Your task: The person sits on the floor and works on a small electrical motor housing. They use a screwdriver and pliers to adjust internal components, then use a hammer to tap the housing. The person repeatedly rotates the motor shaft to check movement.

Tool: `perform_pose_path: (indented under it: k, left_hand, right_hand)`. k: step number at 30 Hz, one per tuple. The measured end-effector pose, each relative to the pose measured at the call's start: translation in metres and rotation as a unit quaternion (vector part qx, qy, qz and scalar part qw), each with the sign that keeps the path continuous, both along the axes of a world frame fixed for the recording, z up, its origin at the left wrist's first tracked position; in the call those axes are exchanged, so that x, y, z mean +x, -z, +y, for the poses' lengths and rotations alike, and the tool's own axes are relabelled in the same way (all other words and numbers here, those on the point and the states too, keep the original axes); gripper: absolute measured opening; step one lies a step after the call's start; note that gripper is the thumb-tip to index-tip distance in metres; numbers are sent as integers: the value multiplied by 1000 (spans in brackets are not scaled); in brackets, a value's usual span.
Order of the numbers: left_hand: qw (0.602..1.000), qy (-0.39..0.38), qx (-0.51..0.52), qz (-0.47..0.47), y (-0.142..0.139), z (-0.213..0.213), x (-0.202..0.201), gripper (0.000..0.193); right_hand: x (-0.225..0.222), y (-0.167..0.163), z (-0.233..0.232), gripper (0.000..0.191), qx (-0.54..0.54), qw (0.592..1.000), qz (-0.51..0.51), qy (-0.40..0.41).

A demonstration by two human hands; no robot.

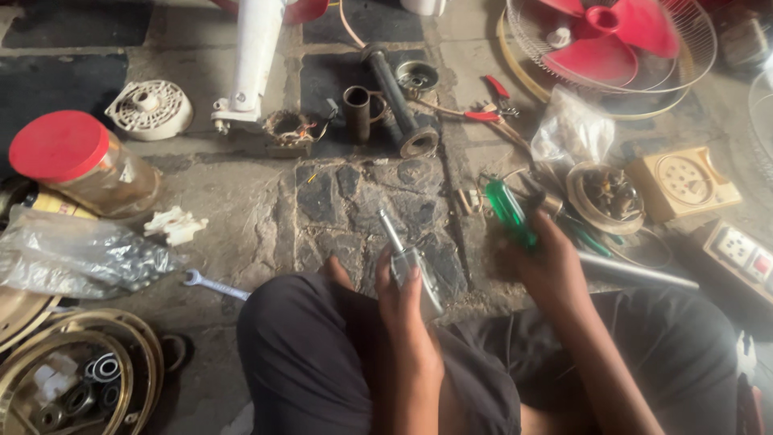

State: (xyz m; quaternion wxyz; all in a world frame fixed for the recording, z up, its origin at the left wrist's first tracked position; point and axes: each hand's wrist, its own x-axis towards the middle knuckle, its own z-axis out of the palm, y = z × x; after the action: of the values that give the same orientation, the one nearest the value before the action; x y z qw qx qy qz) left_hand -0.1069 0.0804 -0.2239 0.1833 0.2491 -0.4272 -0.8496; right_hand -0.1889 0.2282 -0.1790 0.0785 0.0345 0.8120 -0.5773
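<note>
My left hand (405, 310) grips a small grey metal part with a thin shaft (400, 254) that sticks up and away from me, held above my knee. My right hand (550, 270) holds a screwdriver with a clear green handle (510, 213), its handle pointing up and left; the blade is hidden behind the hand. Both hands hover over a stone floor (346, 201), about a hand's width apart. I sit cross-legged in dark trousers (306, 354).
A red-bladed fan in a wire guard (612, 40) lies at the back right, with red-handled pliers (491, 101) and dark metal tubes (398, 101) near it. At the left are a red-lidded jar (80, 161), a plastic bag (72, 258), a spanner (213, 284) and brass rings (80, 362).
</note>
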Motion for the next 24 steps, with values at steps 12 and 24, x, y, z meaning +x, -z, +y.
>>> perform_pose_path:
  k: [12,24]
  left_hand:
    - [999,11,-30,31,-4,3,7,64]
    - [1000,6,0,-11,0,4,4,65]
  right_hand:
    - [70,8,-54,21,7,995,95,1]
    - [61,18,-43,24,-107,988,88,-66]
